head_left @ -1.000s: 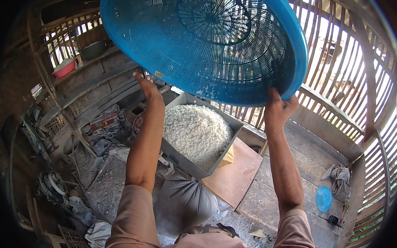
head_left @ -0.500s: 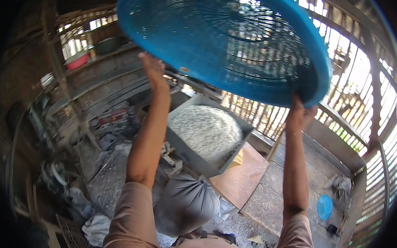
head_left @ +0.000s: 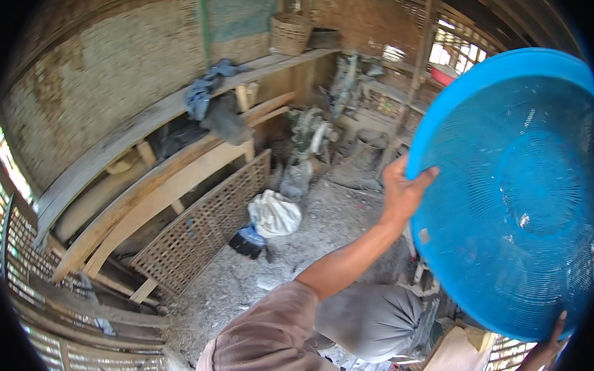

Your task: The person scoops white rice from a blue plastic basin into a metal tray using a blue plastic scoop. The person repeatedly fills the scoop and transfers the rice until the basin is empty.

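In the head view, a large round blue plastic sieve basket (head_left: 516, 202) filled the right side of the frame, raised and tilted with its perforated inside facing the camera. The left hand (head_left: 401, 191) gripped its left rim near the centre of the frame, thumb hooked over the edge. The right hand (head_left: 548, 348) showed only at the lower right edge, fingertips curled over the bottom rim; its full grip could not be told. Below the forearm lay a tied grey sack (head_left: 372, 318). A white bag (head_left: 274, 213) sat on the dusty floor at centre, beside a woven lattice panel (head_left: 203, 226).
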A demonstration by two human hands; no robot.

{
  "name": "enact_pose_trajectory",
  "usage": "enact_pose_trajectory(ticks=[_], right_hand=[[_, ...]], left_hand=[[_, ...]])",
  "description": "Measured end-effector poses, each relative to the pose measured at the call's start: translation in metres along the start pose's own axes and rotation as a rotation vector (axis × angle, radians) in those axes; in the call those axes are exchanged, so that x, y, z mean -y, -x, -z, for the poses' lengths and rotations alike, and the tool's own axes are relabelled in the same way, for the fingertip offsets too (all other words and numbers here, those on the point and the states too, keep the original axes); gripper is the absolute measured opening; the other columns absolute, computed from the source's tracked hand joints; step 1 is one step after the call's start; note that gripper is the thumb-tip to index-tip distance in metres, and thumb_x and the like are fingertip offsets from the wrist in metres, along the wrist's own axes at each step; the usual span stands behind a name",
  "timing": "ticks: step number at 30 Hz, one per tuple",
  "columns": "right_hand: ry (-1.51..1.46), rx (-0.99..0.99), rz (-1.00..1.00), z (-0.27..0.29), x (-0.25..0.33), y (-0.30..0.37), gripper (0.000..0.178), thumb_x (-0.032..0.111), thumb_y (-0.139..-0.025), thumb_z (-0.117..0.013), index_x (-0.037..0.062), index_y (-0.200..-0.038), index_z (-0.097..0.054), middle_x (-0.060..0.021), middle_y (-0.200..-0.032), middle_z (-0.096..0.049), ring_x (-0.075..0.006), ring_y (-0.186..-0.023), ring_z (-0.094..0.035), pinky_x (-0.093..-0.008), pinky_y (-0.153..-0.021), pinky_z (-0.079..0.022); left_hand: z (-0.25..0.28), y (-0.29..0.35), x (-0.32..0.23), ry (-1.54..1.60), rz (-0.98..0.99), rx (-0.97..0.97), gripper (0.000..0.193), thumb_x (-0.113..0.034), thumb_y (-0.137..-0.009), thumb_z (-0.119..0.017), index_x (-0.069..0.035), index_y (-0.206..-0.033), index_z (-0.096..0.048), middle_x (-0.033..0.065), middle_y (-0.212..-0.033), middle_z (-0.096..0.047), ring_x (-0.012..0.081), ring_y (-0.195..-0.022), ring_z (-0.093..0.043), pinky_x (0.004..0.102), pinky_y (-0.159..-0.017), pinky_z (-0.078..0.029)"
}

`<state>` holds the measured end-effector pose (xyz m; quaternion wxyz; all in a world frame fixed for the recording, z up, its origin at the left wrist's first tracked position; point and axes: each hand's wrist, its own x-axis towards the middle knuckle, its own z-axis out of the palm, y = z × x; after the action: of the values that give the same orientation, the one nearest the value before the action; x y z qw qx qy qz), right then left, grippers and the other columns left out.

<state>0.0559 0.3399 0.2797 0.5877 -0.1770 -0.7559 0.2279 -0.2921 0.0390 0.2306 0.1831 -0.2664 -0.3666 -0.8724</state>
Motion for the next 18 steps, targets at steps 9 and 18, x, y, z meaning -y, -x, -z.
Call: enact_pose_trajectory(ticks=[9, 18], right_hand=[[-0.323, 0.313, -0.190, -0.080, 0.037, 0.097, 0.058, 0.021, -0.102, -0.054, -0.0053, -0.152, -0.043, -0.0228, -0.155, -0.047, -0.0428, -0.136, -0.054, -0.0581, -0.108, -0.050], [-0.311, 0.380, -0.536, -0.175, 0.051, 0.217, 0.051, 0.018, -0.104, -0.060, -0.0101, -0.145, -0.050, -0.0247, -0.142, -0.059, -0.0373, -0.126, -0.062, -0.0471, -0.100, -0.057]], left_hand=[[0.280, -0.088, -0.194, -1.061, -0.843, -0.571, 0.023, -0.004, -0.086, -0.072, -0.009, -0.068, -0.060, -0.0025, -0.063, -0.054, 0.0082, -0.058, -0.046, 0.0276, -0.055, -0.037], [0.503, -0.262, -0.344, -2.320, -1.234, 0.070, 0.019, -0.004, -0.075, -0.068, -0.010, -0.078, -0.051, 0.0066, -0.082, -0.056, 0.0251, -0.075, -0.061, 0.0385, -0.062, -0.048]])
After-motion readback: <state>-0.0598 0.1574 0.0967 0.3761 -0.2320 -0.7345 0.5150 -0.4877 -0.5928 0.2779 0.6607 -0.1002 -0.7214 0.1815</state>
